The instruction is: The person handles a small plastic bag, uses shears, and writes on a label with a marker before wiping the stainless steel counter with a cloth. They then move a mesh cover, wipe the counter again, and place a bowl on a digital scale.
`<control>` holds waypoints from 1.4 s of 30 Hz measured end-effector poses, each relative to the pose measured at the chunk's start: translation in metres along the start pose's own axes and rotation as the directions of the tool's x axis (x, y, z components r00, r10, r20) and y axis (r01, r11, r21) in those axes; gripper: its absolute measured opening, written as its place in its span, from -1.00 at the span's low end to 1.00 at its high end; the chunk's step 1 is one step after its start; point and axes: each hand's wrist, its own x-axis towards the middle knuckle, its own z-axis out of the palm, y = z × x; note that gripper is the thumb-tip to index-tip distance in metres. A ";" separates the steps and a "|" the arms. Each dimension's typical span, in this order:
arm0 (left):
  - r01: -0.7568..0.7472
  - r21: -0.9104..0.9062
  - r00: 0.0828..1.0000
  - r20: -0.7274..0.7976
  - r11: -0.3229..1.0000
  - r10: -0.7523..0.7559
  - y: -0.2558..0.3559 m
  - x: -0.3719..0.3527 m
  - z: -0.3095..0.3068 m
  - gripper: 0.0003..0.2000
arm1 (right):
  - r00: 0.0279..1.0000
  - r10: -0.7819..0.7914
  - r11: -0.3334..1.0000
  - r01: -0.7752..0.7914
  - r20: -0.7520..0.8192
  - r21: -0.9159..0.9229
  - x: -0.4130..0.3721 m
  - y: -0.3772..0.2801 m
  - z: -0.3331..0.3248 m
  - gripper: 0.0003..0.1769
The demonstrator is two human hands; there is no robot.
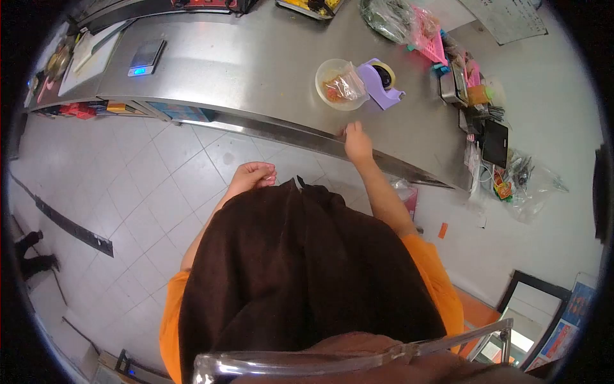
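Observation:
My left hand [256, 175] is in front of my dark apron, away from the counter, its fingers curled together; what they hold, if anything, is too small to tell. At the steel counter's front edge is my right hand [357, 142], its fingers pinched on something I cannot make out. Just beyond that hand sits a pale round bowl [324, 68] with orange-coloured food and a clear plastic bag [349, 84] in it. Touching or very near the bowl's right side is a purple tape dispenser [382, 94] with a roll of tape.
On the steel counter [256, 70] are a digital scale [147, 57] and a white cutting board [93, 57] with a knife at the left. A yellow-filled tray [310, 6], bagged greens [388, 19] and a pink basket [433, 48] stand farther back. A phone-like device [495, 143] is at the right.

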 end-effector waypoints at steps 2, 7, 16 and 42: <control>0.008 -0.014 1.000 -0.001 1.000 -0.008 -0.001 0.001 -0.001 -0.84 | 0.999 -0.016 1.000 0.016 0.047 0.014 0.001 0.003 -0.001 -0.85; 0.005 -0.057 1.000 -0.008 0.998 -0.006 -0.001 -0.002 -0.003 -0.84 | 0.996 -0.023 0.993 0.012 0.091 0.120 -0.008 0.001 -0.012 -0.87; 0.017 -0.063 1.000 -0.023 0.998 -0.019 -0.004 0.001 -0.008 -0.86 | 0.978 -0.078 0.891 0.156 -0.194 0.426 -0.011 0.012 -0.011 -0.86; 0.024 -0.051 1.000 -0.001 0.998 -0.024 -0.001 0.005 -0.010 -0.85 | 0.970 -0.044 0.877 0.153 -0.240 0.456 -0.033 0.000 -0.010 -0.88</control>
